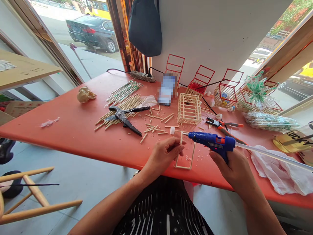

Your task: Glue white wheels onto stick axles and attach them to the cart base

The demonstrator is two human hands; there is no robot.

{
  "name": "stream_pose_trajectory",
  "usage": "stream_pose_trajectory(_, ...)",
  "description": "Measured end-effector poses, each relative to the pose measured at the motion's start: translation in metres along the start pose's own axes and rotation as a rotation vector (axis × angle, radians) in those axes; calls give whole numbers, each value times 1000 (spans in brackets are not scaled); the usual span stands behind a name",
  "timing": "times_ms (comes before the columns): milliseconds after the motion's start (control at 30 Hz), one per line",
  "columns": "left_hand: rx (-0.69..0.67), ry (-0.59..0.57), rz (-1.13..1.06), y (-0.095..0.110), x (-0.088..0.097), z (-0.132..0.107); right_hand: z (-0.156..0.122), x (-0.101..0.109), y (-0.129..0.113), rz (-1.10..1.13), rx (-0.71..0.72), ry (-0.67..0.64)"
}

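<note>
My right hand [236, 166] is wrapped round a blue hot glue gun [206, 139], its nozzle pointing left. A long clear glue stick [269, 155] sticks out of the gun's back. My left hand [165, 155] pinches one side of a small rectangular frame of thin wooden sticks [183, 167], near the table's front edge. The nozzle tip is at or very close to the frame's upper left corner; whether they touch I cannot tell. Just beyond lie short cut wooden sticks [161, 133] and a white cap [172, 130]. A small cage of wooden sticks [189, 109] stands behind them.
On the red table [80, 122] lie black-handled cutters [124, 117] across a bundle of sticks [107, 119], and orange-handled pliers [220, 123]. A phone [167, 89] leans near the power strip [141, 76]. Small chair-shaped stick models [227, 88] stand behind. A white cloth [281, 173] lies right.
</note>
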State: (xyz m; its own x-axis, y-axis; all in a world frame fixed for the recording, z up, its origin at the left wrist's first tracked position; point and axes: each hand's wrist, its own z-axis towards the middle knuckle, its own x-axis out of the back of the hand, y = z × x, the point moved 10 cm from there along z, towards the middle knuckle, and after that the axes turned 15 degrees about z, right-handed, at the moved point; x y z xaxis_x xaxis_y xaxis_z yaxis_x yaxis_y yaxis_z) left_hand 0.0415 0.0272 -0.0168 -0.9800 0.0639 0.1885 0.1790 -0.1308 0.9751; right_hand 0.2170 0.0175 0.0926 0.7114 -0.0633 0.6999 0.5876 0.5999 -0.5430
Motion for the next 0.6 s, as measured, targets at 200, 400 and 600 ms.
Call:
stream_pose_trajectory(200,-3,-7,1,2,0,0,0,-2,1,13,-19,-14)
stream_pose_trajectory(400,-8,-3,3,3,0,0,4,-1,8,-18,-63,0)
stream_pose_trajectory(600,-10,-1,3,3,0,0,3,-4,5,-14,-30,-5)
